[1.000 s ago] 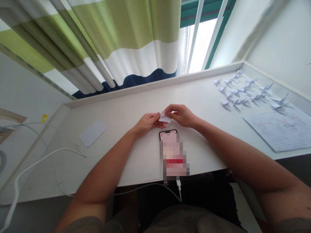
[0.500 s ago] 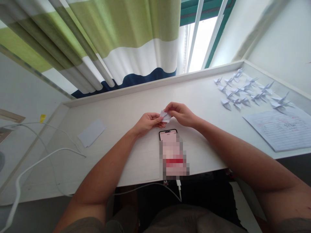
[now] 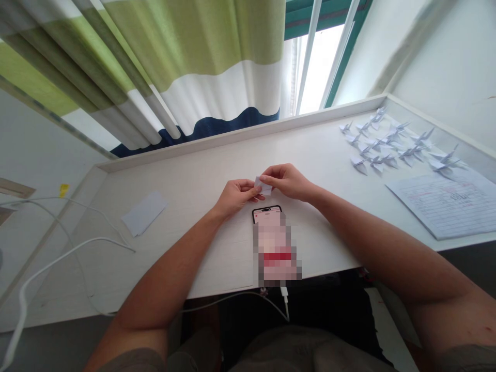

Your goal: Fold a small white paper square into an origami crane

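Between my two hands is a small folded piece of white paper, held above the desk just beyond the phone. My left hand pinches its left side, thumb on top and fingers underneath. From the upper right, my right hand grips its top edge between thumb and fingers. The fingers hide part of the paper, so its exact fold cannot be made out. A phone with a partly blurred screen lies below my hands, plugged into a white cable.
Several folded paper cranes stand at the back right. In front of them lies a lined, written sheet stack. Loose white paper slips rest at the left, near a looping white cable. A raised rim edges the desk.
My right thumb has moved up and left onto the top of the paper, covering more of its upper part. My left hand keeps its pinch. The view has shifted slightly.
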A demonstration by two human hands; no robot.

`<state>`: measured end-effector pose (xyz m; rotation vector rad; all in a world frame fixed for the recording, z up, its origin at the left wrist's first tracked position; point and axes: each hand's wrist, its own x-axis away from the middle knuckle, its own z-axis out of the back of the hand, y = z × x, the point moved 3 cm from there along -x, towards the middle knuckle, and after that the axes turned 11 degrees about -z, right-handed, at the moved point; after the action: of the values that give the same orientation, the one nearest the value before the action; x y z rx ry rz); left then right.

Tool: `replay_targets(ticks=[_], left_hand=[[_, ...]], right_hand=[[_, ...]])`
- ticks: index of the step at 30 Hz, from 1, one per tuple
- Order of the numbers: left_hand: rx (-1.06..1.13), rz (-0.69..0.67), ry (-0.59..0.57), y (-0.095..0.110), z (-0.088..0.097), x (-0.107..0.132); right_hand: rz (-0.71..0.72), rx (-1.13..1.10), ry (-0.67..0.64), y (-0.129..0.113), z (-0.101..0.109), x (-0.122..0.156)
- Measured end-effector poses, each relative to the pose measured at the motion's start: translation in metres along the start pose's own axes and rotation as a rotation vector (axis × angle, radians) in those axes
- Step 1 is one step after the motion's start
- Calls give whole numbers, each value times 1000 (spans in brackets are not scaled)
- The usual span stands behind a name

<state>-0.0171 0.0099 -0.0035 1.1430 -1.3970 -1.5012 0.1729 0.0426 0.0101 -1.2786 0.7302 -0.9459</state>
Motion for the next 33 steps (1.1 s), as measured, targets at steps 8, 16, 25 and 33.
replay_targets(ticks=[8, 16, 25, 33], left_hand=[[-24, 20, -51, 1, 1, 0], [-59, 34, -101, 3, 0, 0], [-3, -104, 149, 0, -6, -2], [57, -9, 63, 8, -8, 3]], right_hand=[[21, 46, 22, 7, 3, -5], [-28, 6, -37, 6, 1, -3], [-29, -55, 8, 3, -2, -2], [95, -49, 98, 2, -3, -3]])
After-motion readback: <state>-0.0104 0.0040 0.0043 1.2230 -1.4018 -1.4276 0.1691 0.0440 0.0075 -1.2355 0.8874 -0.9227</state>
